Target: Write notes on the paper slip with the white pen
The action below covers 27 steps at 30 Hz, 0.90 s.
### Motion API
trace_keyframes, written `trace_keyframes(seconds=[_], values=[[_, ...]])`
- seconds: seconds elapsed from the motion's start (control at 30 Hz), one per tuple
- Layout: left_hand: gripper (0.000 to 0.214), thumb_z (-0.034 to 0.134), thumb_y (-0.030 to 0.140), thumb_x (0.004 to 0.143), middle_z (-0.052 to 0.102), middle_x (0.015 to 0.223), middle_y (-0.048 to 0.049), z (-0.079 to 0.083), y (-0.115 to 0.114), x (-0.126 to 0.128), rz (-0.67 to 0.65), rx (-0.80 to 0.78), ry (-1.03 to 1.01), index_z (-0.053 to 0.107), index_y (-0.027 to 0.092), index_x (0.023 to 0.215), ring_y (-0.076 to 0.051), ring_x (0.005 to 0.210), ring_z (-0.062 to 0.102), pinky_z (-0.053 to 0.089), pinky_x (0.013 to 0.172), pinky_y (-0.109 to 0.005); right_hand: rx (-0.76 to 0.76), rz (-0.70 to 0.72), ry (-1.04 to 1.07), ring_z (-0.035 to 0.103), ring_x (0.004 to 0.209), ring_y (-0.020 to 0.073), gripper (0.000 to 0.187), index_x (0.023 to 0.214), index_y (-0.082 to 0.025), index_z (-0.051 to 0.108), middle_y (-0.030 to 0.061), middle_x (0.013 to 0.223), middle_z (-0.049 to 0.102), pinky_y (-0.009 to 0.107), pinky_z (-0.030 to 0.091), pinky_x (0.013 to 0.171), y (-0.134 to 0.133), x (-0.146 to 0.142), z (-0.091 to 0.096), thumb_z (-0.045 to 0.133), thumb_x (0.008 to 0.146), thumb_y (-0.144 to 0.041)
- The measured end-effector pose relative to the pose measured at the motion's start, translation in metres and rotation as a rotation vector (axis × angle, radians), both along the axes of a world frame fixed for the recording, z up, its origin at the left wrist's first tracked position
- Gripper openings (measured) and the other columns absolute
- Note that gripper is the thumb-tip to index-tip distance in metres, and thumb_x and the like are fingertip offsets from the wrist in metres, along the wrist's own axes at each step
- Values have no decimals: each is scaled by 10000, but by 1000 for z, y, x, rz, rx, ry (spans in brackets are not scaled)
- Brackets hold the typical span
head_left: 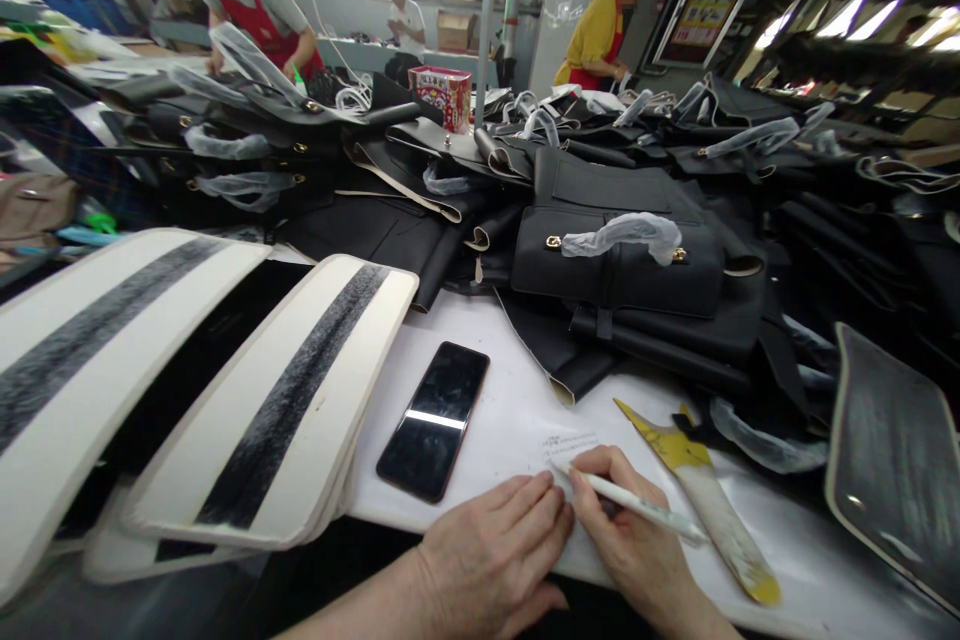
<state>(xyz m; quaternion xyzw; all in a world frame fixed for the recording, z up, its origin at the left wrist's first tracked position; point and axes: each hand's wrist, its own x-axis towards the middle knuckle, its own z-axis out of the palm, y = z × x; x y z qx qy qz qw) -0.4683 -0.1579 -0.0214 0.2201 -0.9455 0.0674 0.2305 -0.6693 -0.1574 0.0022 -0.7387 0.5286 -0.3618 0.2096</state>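
Note:
My right hand (630,540) is closed around a white pen (649,508), its tip resting on the white table surface (487,450) beside small lines of handwriting (566,447). Flat against that surface lies my left hand (499,550), fingers stretched out, its fingertips close to the pen tip and nothing held. A dark smartphone (433,420) lies face up to the left of the writing. To the right of my right hand is a worn flat tool (709,500) with yellow ends, lying at an angle.
White panels with black stripes (300,400) are stacked at the left. Black bags with wrapped handles (615,270) pile up across the back. A dark panel (892,470) stands at the right. Beyond are a red patterned box (442,98) and several people, one in yellow (592,35).

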Motion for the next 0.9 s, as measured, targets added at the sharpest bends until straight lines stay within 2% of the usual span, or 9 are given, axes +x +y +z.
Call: trace_keyframes(seconds=[0.9], values=[[597, 401, 479, 978, 547, 1357, -140, 1, 0, -1, 9, -9, 15, 480, 33, 1367, -261, 1313, 460, 311, 1154, -338, 7, 0, 0, 578, 705, 126, 105, 876, -229, 525, -33, 770, 580, 259, 445, 653, 1, -2, -3, 499, 967, -274]])
